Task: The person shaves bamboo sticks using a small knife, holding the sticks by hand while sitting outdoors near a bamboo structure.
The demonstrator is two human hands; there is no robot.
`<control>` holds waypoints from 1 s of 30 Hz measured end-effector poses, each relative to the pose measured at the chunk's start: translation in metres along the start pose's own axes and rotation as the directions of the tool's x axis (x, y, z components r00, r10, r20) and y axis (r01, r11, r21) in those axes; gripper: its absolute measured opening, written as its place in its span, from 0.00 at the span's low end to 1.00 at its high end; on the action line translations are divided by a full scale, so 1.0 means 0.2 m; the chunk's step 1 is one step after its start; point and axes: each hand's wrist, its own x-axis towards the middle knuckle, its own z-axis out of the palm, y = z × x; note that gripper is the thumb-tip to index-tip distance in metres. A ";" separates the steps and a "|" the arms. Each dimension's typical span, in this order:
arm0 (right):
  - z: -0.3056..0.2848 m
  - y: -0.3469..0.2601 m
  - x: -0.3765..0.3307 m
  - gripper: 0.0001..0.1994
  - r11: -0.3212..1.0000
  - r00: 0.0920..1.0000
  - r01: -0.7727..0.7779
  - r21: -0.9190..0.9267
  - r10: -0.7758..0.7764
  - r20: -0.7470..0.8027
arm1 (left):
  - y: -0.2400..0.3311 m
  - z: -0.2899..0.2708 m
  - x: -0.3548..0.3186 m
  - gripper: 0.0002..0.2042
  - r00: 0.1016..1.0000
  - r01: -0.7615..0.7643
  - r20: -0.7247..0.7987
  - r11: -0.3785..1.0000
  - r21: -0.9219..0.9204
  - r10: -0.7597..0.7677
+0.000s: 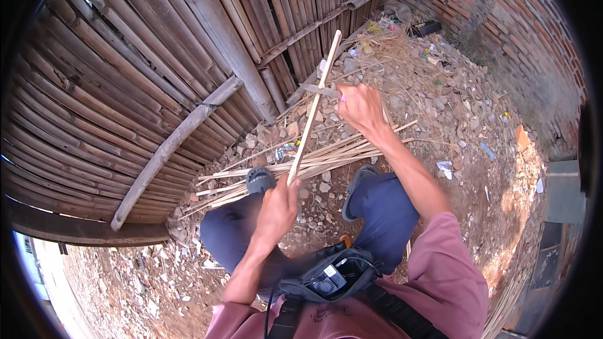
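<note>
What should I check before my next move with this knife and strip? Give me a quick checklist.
1. Pale strip gripped: ok, left hand closed around its lower end.
2. Knife gripped: ok, held in the right hand.
3. Left hand away from the blade: ok, well down the strip from it.
4. Blade sharp: cannot tell from this view.
5. Loose strips out from underfoot: cannot tell, they lie close by your feet.
6. Waist pouch closed: not ok, its top gapes open.
</note>
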 end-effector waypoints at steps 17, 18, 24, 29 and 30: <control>0.12 0.16 0.06 0.10 0.977 0.979 -0.203 -0.070 0.205 0.020 | -0.03 0.03 -0.02 0.11 0.998 -0.056 0.028 0.994 0.093 0.054; 0.09 0.38 0.07 0.11 0.932 0.935 -0.354 -0.079 0.352 -0.028 | -0.01 0.06 -0.03 0.11 0.997 -0.043 0.070 0.997 0.072 0.037; 0.00 0.97 -0.15 0.15 0.664 0.692 -0.721 -0.199 0.707 -0.146 | -0.18 0.24 -0.19 0.14 0.967 0.080 0.243 0.997 0.022 -0.082; -0.07 1.03 -0.20 0.15 0.757 0.767 -0.641 -0.125 0.637 -0.080 | -0.19 0.20 -0.10 0.16 0.979 0.066 0.203 0.987 -0.149 -0.035; -0.06 1.02 -0.19 0.15 0.809 0.808 -0.587 0.006 0.587 -0.050 | -0.19 0.20 -0.09 0.16 0.979 0.076 0.199 0.983 -0.167 -0.042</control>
